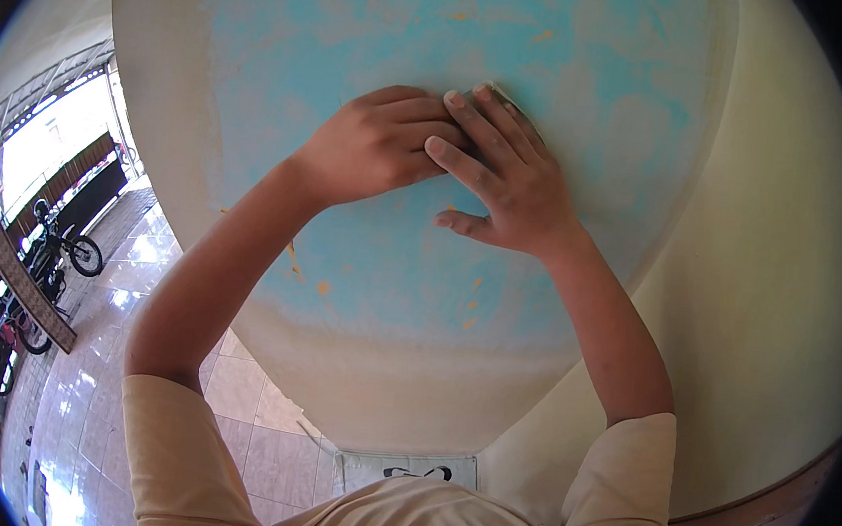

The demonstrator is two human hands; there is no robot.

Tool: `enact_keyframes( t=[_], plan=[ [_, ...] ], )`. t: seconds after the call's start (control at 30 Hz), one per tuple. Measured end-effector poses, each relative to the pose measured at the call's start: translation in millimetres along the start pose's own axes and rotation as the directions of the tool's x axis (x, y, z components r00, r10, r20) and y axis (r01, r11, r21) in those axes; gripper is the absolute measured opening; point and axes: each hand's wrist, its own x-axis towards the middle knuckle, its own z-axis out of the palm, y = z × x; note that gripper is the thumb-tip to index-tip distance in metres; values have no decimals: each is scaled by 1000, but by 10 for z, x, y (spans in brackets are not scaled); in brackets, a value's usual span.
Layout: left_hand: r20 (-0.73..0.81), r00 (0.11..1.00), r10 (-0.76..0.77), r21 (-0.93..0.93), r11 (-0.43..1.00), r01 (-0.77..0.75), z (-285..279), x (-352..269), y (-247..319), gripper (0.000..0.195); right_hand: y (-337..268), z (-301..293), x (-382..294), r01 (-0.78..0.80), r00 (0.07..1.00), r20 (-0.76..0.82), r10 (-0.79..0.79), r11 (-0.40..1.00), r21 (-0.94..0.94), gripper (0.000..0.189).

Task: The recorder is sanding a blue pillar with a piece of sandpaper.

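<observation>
A broad panel-like surface fills the middle, with worn turquoise and grey patches, small orange marks and a beige border. My left hand lies near its middle, fingers bent to the right, their tips hidden by the other hand. My right hand is spread over a thin flat piece, perhaps sandpaper, pressing it to the surface. Only a pale edge of that piece shows past the fingertips. Whether the left fingers also hold it cannot be told.
Right of the surface stands a cream wall. Below left is a glossy tiled floor. Farther left are a parked motorcycle, a fence and a brown strip-like edge. A white item with a black mark lies below, near my shirt.
</observation>
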Motion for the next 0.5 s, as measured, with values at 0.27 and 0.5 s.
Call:
enact_keyframes(
  t=[0.27, 0.5],
  plan=[
    [5, 1000, 5, 50, 999, -5, 31, -123, 39, 16, 91, -46, -112, -7, 988, 152, 36, 983, -185, 78],
    [10, 993, -117, 49, 992, 117, -231, -131, -143, 24, 206, -143, -3, -102, 976, 155, 153, 950, -294, 65]
  ],
)
